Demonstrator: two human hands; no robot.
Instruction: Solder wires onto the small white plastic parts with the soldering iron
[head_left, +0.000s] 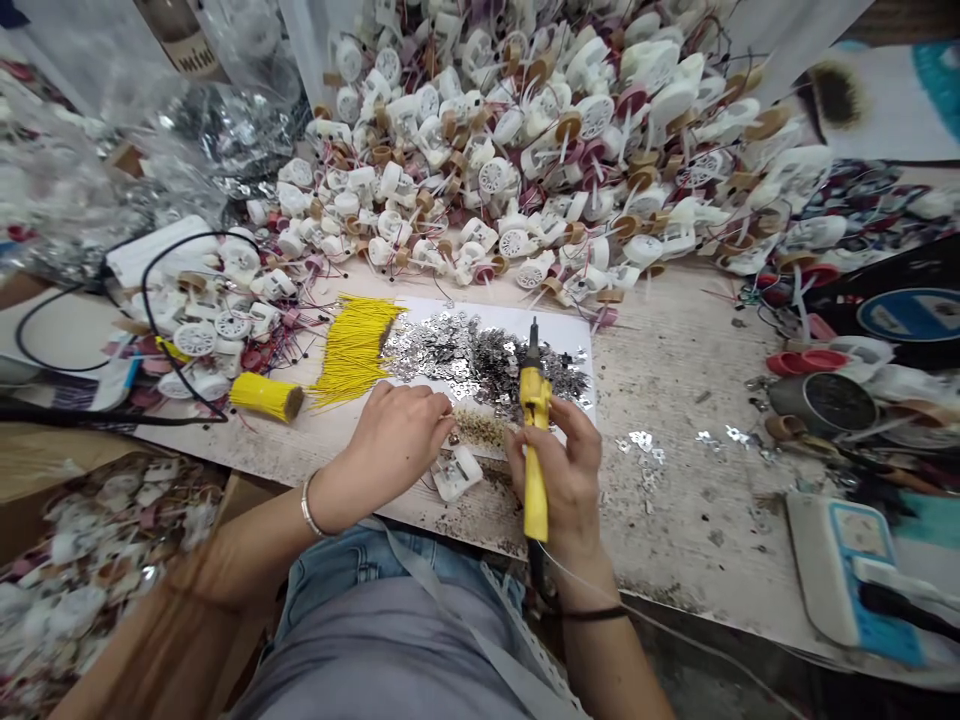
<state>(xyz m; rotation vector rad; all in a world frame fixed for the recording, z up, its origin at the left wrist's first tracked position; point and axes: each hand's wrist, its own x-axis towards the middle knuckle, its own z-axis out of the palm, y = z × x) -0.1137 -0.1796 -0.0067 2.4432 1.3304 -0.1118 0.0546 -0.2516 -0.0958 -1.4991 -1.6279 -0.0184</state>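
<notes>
My right hand (pixel 566 465) is wrapped round a yellow soldering iron (pixel 537 450). Its dark tip points up and away, over the pile of small metal plates (pixel 480 355). My left hand (pixel 397 435) is closed, fingertips pinched together at the near edge of that pile; whatever lies between them is hidden. Just below those fingertips a white plastic housing (pixel 456 473) lies at the table's near edge. A fan of yellow wires (pixel 356 350) is spread beside the metal plates, and a tied bundle of yellow wires (pixel 266 397) lies further left.
A large heap of white plastic assemblies (pixel 495 175) fills the back of the table (pixel 675 370). A black cable (pixel 146 290) loops at the left. On the right stand a dark metal cup (pixel 825 405) and a power strip (pixel 847 560). A thin wire (pixel 675 620) trails past my right wrist.
</notes>
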